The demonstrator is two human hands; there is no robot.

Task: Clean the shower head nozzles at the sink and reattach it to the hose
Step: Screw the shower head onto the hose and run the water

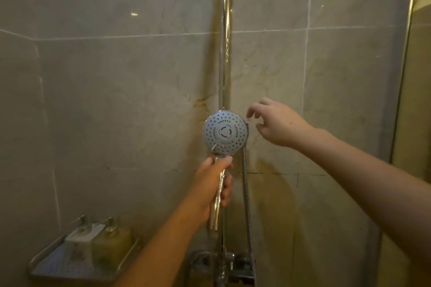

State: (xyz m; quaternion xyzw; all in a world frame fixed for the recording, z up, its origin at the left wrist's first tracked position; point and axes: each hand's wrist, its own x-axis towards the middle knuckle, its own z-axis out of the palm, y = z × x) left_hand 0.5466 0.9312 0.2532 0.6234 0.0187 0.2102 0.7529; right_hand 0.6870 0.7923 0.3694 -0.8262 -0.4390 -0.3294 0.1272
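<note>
The shower head (225,132) is a round grey nozzle face on a chrome handle, held upright in front of the chrome riser rail (225,37). My left hand (215,182) is shut around the handle just below the face. The handle's lower end hangs free with no hose on it. The metal hose (246,193) runs down just right of the handle from behind the head's right edge to the tap below. My right hand (277,123) hovers at the head's right side, fingers spread and holding nothing, close to the hose's upper end.
A chrome mixer tap (221,263) sits at the bottom centre. A wall shelf (46,256) at the lower left carries two pump bottles (109,242). Tiled walls lie behind and to the left; a glass panel edge (405,77) stands at the right.
</note>
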